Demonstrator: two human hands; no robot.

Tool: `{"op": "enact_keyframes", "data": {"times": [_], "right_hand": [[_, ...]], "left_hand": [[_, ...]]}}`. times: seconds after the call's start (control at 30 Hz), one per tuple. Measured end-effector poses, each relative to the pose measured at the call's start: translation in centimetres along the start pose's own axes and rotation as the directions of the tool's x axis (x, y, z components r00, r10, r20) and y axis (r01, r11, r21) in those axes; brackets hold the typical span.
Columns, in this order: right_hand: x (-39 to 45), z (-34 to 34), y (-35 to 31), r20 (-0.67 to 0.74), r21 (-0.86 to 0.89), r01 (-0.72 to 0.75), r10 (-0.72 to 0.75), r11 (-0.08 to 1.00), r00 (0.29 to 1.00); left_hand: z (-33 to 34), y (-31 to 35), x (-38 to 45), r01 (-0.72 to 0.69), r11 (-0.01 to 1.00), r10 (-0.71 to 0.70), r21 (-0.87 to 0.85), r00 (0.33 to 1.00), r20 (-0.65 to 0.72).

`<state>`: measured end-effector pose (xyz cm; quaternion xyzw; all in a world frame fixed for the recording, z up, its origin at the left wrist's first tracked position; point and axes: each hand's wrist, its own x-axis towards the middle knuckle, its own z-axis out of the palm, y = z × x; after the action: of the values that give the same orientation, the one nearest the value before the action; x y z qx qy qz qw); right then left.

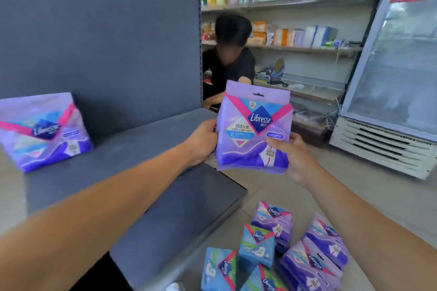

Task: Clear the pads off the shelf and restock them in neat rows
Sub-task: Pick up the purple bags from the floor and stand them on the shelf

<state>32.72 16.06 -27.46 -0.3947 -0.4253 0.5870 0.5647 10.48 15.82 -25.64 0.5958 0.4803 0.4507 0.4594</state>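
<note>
I hold a purple Libresse pad pack (pixel 254 130) upright in mid-air past the right end of the grey shelf (pixel 132 139). My left hand (pixel 203 142) grips its left edge and my right hand (pixel 292 156) grips its lower right corner. Another purple pad pack (pixel 45 130) stands on the shelf at the far left, leaning slightly. On the floor at the lower right lies a heap of several purple packs (pixel 314 257) and blue packs (pixel 255 245).
A lower grey shelf (pixel 179 215) juts out beneath my arms. A person in a black shirt (pixel 227 64) crouches behind the shelf's end. Stocked wall shelves (pixel 295 47) run along the back. A glass-door fridge (pixel 392 78) stands at the right.
</note>
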Motion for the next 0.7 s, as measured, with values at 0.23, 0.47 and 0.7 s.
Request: {"op": "enact_keyframes", "data": {"times": [0.23, 0.47, 0.7], "right_hand": [[1.0, 14.4, 2.2, 0.41, 0.019, -0.057, 0.044, 0.998, 0.911], [1.8, 24.5, 4.7, 0.521, -0.008, -0.047, 0.045, 0.999, 0.853], [2.2, 30.8, 7.5, 0.556, -0.025, -0.069, 0.071, 0.997, 0.828]], "left_hand": [[-13.3, 2.6, -9.1, 0.037, 0.907, 0.074, 0.42, 0.967, -0.245], [-22.1, -1.2, -16.9, 0.281, 0.636, 0.027, 0.719, 0.923, -0.384], [-23.6, -6.7, -19.8, 0.329, 0.346, -0.097, 0.879, 0.944, -0.316]]}}
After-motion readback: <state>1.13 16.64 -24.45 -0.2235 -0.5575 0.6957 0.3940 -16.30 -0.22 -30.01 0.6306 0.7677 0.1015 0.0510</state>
